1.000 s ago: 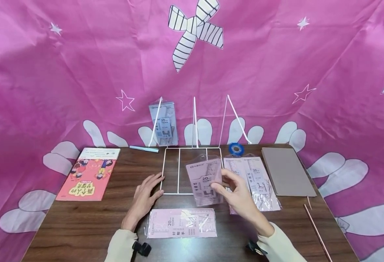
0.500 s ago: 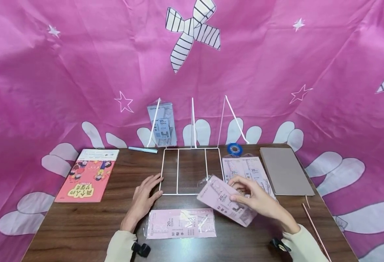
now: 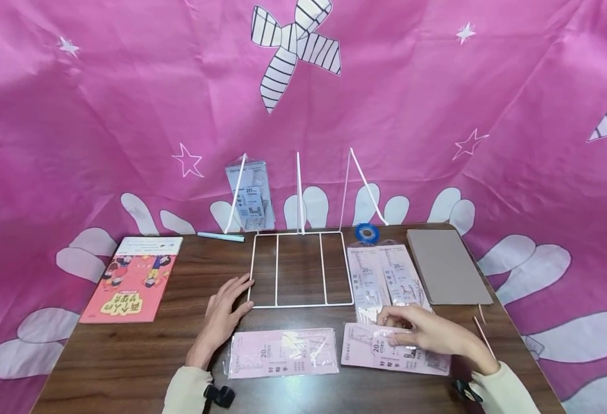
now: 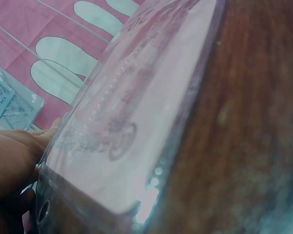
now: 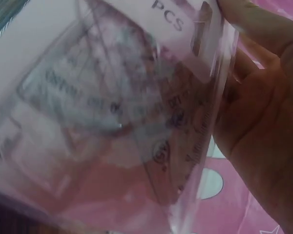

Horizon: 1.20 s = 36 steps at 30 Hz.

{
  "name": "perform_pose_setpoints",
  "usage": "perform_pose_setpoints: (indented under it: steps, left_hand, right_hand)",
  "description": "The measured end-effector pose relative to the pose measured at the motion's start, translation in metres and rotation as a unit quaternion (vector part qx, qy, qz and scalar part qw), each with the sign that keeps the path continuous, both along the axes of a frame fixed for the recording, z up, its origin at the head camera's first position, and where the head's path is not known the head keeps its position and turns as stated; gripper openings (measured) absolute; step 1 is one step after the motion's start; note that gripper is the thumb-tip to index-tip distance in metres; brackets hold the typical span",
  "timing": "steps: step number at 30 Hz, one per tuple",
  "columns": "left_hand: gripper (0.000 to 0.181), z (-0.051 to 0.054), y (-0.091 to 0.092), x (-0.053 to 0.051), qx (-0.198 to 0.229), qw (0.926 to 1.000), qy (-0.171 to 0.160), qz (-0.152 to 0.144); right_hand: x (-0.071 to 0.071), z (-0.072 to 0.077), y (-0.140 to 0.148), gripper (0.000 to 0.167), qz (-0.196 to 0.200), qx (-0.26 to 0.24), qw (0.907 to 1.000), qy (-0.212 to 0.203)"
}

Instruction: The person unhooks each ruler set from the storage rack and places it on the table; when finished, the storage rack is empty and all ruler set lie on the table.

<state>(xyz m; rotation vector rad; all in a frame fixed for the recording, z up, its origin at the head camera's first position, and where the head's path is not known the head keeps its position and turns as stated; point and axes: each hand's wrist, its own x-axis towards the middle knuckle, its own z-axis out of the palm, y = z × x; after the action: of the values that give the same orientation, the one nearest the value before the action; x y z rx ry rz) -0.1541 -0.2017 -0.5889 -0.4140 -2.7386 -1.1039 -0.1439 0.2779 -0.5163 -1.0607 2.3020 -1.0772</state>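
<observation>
My right hand grips a pink ruler-set packet by its long edges, low over the table's front right; the right wrist view shows its clear sleeve close up beside the palm. The left hand rests on the table, fingers relaxed, fingertips at the left side of the white wire rack. A second pink packet lies flat in front of the rack, and fills much of the left wrist view. A blue packet hangs at the rack's left prong.
Two pink packets lie right of the rack, below a blue tape roll. Farther right are a grey notebook and a metallic pink stick. A light blue pen and a red book are at left.
My right hand has carried the pink packet from over the rack toward the front right, turning it from upright to lengthwise. The left hand has stayed beside the rack.
</observation>
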Motion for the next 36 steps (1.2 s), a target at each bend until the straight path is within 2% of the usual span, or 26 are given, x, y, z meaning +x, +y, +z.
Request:
perform_pose_setpoints:
  steps: [5, 11, 14, 18, 21, 25, 32, 34, 36]
  left_hand:
    - [0.051, -0.001, 0.0, 0.0, -0.004, 1.0, 0.003, -0.002]
    - [0.051, -0.002, -0.006, 0.007, -0.01, 0.9999, 0.008, 0.007]
    - [0.05, -0.002, -0.007, 0.008, -0.005, 0.9998, 0.014, 0.012]
    - [0.05, -0.002, -0.004, 0.003, -0.006, 0.9997, 0.022, 0.001]
    - [0.05, -0.002, -0.002, 0.0, -0.006, 0.9997, 0.022, -0.006]
    - [0.051, -0.001, -0.002, 0.0, -0.002, 0.9997, 0.024, 0.001]
    - [0.051, -0.001, -0.001, -0.001, 0.001, 0.9999, 0.012, -0.004]
    - [0.051, 0.0, -0.001, -0.001, 0.002, 1.0, 0.006, -0.005]
    - [0.051, -0.001, -0.001, -0.001, 0.001, 1.0, 0.003, -0.005]
  right_hand:
    - [0.003, -0.007, 0.002, 0.02, -0.002, 0.011, 0.9998, -0.016]
    - [0.001, -0.01, -0.013, 0.022, 0.001, 0.042, 0.9986, 0.033]
    - [0.0, -0.01, -0.017, 0.022, -0.013, 0.065, 0.9966, 0.049]
    - [0.005, -0.008, -0.015, 0.022, -0.048, 0.081, 0.9929, 0.072]
    - [0.01, -0.008, -0.015, 0.022, -0.069, 0.08, 0.9908, 0.084]
    - [0.01, -0.01, -0.017, 0.022, -0.079, 0.079, 0.9888, 0.099]
    - [0.01, -0.009, -0.019, 0.023, -0.101, 0.089, 0.9779, 0.16]
    - [0.008, -0.007, -0.023, 0.021, -0.119, 0.08, 0.9757, 0.165]
    - [0.004, -0.006, -0.031, 0.018, -0.14, 0.064, 0.9759, 0.154]
